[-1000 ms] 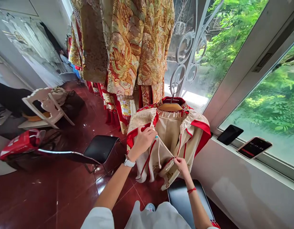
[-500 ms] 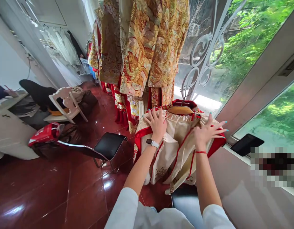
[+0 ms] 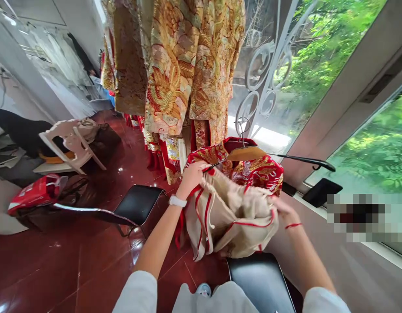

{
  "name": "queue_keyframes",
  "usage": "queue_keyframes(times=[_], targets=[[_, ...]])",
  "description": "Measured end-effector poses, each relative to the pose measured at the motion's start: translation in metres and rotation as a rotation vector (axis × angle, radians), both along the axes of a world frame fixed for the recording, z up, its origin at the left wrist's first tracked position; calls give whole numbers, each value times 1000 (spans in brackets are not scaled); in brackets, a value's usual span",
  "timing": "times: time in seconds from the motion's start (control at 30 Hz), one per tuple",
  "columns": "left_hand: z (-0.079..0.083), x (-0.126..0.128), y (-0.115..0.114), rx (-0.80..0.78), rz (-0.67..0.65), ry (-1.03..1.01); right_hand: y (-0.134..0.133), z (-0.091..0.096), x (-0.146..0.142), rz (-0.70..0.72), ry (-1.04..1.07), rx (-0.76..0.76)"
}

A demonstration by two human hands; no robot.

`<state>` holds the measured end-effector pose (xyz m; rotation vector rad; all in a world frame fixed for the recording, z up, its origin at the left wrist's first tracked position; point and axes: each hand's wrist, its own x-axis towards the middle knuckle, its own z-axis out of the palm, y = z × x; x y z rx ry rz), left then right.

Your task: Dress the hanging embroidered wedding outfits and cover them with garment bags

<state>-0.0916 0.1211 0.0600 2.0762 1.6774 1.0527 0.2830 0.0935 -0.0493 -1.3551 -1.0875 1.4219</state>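
Cream garment bunched between two hands, hanger arm bare at right

The cream garment (image 3: 225, 208) with red piping is at centre, on the near side of a red embroidered jacket (image 3: 269, 174) that hangs from a wooden hanger (image 3: 246, 153). A black hanger (image 3: 308, 161) juts out to the right, its right arm free of the cloth; its left end runs in beside the left hand (image 3: 191, 176).

Handling this well probably means keeping the gathered waist supported from both sides, so no weight drags on one corner. The left end deserves most care: easing the cloth along the black hanger, rather than tugging, should spare the waistband. It would also help to keep the folds clear of the jacket's embroidery and up from the black chair seat (image 3: 262, 278) below.

The left hand is curled on the garment's upper left corner, its forearm slanting in from the near left. The right hand (image 3: 285, 208) is blurred and lower, at the bunched right side; it seems to grip the edge, though cloth partly hides the fingers. Its forearm reaches in from the near right.
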Motion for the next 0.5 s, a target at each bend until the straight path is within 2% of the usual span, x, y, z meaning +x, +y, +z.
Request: queue_keyframes(times=[0.07, 0.13, 0.2, 0.27, 0.3, 0.37, 0.43, 0.5], targets=[[-36, -12, -10, -62, -41, -152, -36, -37, -27, 62, 107, 8], [-75, -18, -29, -133, -24, -270, -70, -65, -53, 125, 184, 10], [-106, -10, -55, -210, -35, -346, -95, -79, -79, 200, 168, 38], [-116, 11, -86, -314, -117, -394, -110, -80, -107, 287, 78, 91], [-112, 24, -102, -337, -174, -398, -114, -76, -121, 311, 36, 128], [-88, 50, -132, -332, -310, -353, -120, -62, -146, 272, -12, 217], [-53, 63, -152, -295, -495, -293, -127, -42, -160, 107, -17, 304], [-26, 59, -159, -260, -714, -282, -141, -18, -158, -89, -37, 354]])
